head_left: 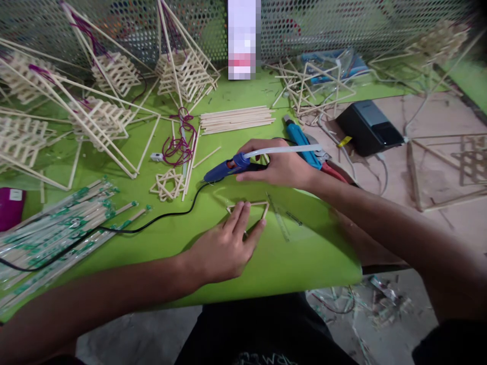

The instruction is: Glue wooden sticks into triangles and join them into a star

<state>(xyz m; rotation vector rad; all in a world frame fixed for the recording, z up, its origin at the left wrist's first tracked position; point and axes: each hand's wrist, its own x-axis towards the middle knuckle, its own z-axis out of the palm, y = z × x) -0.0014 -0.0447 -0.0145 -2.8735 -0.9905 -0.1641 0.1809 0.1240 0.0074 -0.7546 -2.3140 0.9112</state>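
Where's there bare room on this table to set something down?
Best: the table's near part, right of your left hand, nearer than the clear strip. A smaller patch lies between the black cord and your left arm. Crowded: the left side, with wrapped sticks and stick frames, and behind the glue gun, with loose sticks.

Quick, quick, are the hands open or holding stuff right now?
Left hand: open, lying on a small stick frame.
Right hand: closed, holding a blue glue gun.
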